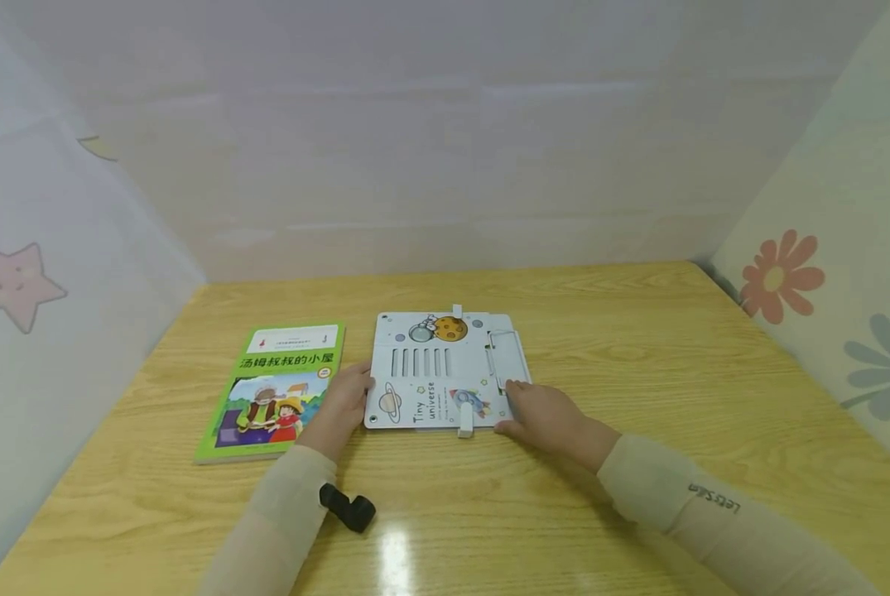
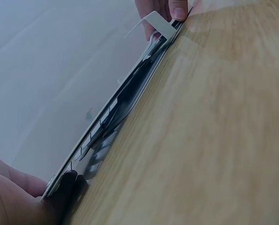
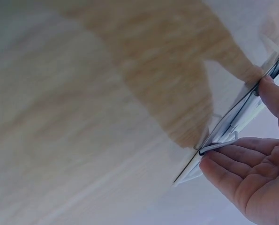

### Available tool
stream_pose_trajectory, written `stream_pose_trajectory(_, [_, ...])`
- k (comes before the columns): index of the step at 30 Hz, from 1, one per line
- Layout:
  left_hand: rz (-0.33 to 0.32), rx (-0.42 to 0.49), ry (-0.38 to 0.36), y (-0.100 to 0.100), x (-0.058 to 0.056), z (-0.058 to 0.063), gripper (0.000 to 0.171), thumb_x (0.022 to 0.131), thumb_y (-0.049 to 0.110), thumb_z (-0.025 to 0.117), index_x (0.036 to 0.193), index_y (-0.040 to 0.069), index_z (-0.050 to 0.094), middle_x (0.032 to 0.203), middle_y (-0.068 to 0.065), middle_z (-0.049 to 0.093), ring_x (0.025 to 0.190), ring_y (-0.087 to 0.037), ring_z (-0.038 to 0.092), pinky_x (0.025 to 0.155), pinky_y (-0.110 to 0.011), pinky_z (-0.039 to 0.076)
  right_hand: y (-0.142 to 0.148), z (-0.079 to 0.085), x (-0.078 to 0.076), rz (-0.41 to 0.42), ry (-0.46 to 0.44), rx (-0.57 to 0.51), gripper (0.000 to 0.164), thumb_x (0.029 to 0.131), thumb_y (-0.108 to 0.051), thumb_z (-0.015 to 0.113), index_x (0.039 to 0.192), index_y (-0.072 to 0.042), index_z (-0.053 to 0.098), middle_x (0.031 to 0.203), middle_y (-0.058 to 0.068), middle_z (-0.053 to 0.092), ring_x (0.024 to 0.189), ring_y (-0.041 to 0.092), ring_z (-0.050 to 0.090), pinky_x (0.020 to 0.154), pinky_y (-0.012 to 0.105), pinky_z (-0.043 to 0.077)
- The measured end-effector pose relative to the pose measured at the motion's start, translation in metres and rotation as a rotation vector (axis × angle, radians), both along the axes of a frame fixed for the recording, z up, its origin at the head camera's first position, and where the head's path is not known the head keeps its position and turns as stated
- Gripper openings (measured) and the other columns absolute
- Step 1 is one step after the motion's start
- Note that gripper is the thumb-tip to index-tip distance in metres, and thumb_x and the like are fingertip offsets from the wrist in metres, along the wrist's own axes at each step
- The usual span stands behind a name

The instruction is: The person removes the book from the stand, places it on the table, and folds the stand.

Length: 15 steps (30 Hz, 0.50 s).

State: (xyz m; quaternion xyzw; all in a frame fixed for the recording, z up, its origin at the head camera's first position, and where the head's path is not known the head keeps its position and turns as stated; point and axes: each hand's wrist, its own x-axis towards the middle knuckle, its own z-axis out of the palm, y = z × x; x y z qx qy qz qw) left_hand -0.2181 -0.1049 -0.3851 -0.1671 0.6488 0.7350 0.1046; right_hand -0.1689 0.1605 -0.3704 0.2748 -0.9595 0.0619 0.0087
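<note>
Flat and just above or on the table is a white folding book stand [image 1: 415, 331] printed with planets, a rocket and "Tiny universe". Slots run across its middle, with a white page clip [image 1: 465, 420] on the near edge and a wire support at the right. My left hand [image 1: 349, 393] grips its left edge, some fingers tucked beneath. The right edge is held by my right hand [image 1: 545, 414]; in the right wrist view the thumb and fingers [image 3: 223, 173] lie along that edge by the wire. Seen edge-on, the stand [image 2: 101, 115] has a dark gap under its panel.
A green picture book [image 1: 224, 451] with Chinese lettering lies left of the stand, close to my left forearm. The wooden table [image 1: 675, 356] meets a pale wall covering [image 1: 445, 165] at the back. A black wrist mount [image 1: 349, 507] sits on the left sleeve.
</note>
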Motion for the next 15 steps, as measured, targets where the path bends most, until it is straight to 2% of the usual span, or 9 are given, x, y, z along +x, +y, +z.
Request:
stream_pose_trajectory(4, [0.000, 0.024, 0.002, -0.002, 0.001, -0.003, 0.046, 0.085, -0.010, 0.031, 0.131, -0.005, 0.029, 0.133, -0.015, 0.033, 0.122, -0.023, 0.026, 0.099, -0.033, 0.022, -0.002, 0.002, 0.000, -0.017, -0.032, 0.021, 0.062, 0.077, -0.040, 0.061, 0.109, 0.011, 0.048, 0.099, 0.022, 0.056, 0.084, 0.029, 0.057, 0.069, 0.038, 0.047])
stream_pose_trajectory(9, [-0.007, 0.049, 0.015, -0.002, 0.002, -0.003, 0.046, 0.085, -0.010, 0.030, 0.131, -0.006, 0.027, 0.132, -0.016, 0.032, 0.121, -0.024, 0.028, 0.098, -0.034, 0.023, -0.004, 0.009, -0.001, -0.029, -0.104, 0.070, 0.069, 0.075, -0.039, 0.063, 0.117, 0.013, 0.043, 0.114, 0.025, 0.048, 0.104, 0.034, 0.047, 0.085, 0.041, 0.040])
stream_pose_trajectory(12, [-0.002, 0.051, 0.014, -0.002, 0.002, -0.002, 0.046, 0.085, -0.010, 0.030, 0.131, -0.006, 0.028, 0.132, -0.016, 0.033, 0.120, -0.025, 0.029, 0.098, -0.034, 0.024, -0.007, 0.018, 0.001, -0.005, -0.143, 0.079, 0.075, 0.073, -0.038, 0.066, 0.121, 0.013, 0.039, 0.122, 0.026, 0.041, 0.112, 0.036, 0.038, 0.092, 0.042, 0.032])
stream_pose_trajectory(15, [0.002, 0.041, 0.009, -0.001, 0.001, -0.001, 0.045, 0.086, -0.008, 0.030, 0.131, -0.005, 0.028, 0.132, -0.016, 0.033, 0.120, -0.025, 0.030, 0.098, -0.034, 0.024, -0.012, 0.027, 0.004, 0.052, -0.172, 0.043, 0.077, 0.072, -0.037, 0.067, 0.125, 0.010, 0.036, 0.127, 0.023, 0.036, 0.117, 0.034, 0.033, 0.096, 0.041, 0.027])
